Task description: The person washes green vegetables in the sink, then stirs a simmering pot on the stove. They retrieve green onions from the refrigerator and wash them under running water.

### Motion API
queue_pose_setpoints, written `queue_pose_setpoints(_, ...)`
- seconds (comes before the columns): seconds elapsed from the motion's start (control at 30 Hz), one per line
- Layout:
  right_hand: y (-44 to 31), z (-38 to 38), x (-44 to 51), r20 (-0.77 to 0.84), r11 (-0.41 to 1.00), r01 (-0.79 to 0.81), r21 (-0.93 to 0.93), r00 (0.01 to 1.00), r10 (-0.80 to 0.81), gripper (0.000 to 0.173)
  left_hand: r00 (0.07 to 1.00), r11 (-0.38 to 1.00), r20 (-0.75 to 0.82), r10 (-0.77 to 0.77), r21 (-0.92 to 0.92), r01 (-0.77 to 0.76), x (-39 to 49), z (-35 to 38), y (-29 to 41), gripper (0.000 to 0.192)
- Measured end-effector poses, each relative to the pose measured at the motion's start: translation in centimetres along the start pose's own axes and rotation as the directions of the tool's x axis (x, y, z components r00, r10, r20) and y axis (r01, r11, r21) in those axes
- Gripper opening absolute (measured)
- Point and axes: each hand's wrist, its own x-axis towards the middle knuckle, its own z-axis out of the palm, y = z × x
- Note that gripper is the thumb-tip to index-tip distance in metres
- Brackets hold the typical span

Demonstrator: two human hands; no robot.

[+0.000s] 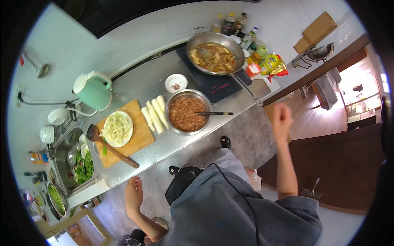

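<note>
My left hand [134,194] hangs just off the counter's front edge, fingers loosely bent and holding nothing visible. Closest to it is a wooden spatula [114,150] lying across a wooden cutting board [144,135]. On that board sits a white plate of chopped pale vegetable [117,129]. My right hand [282,120], curled and slightly blurred, is raised away from the counter, beyond the handle of a steel frying pan [212,36]. Food simmers in brownish liquid [212,57] inside the pan, which rests on a black induction cooktop [220,89] with a lit red display.
A steel bowl of minced meat [187,115] with black chopsticks [220,113] stands beside several white stalks [154,114]. Behind is a small white dish [176,83]. Bottles [229,23] and seasoning packets [269,64] flank the pan. A green kettle [94,92] stands near the sink [66,166] holding leafy greens.
</note>
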Motion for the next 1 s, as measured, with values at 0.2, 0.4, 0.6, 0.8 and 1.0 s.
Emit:
queue_pose_setpoints(0.2,23.2,-14.5,24.9,-0.34,0.934,-0.107,0.342,0.912,0.228,0.032,0.995,0.994,0.014,-0.102,-0.042,0.102,-0.5,9.9,6.6,0.014)
queue_pose_setpoints(0.4,41.0,-22.0,46.3,-0.072,0.62,-0.468,0.629,0.76,0.646,0.054,0.955,0.957,0.077,-0.286,-0.02,0.288,-2.8,22.4,13.9,0.015)
queue_pose_setpoints(0.6,49.5,-22.8,53.9,-0.029,0.584,-0.574,0.574,0.699,0.715,0.06,0.972,0.953,0.053,-0.228,-0.191,0.234,-3.7,25.0,27.2,0.017)
queue_pose_setpoints(0.8,40.4,-16.6,50.7,-0.238,0.733,-0.487,0.475,0.73,0.64,0.049,0.949,0.944,-0.009,-0.316,-0.102,0.313,-5.0,25.9,33.8,0.018)
queue_pose_setpoints(1.0,43.2,-19.2,51.8,-0.349,0.823,-0.338,0.456,0.783,0.515,0.037,0.97,0.954,-0.012,-0.242,-0.185,0.235,-3.8,26.5,34.4,0.018)
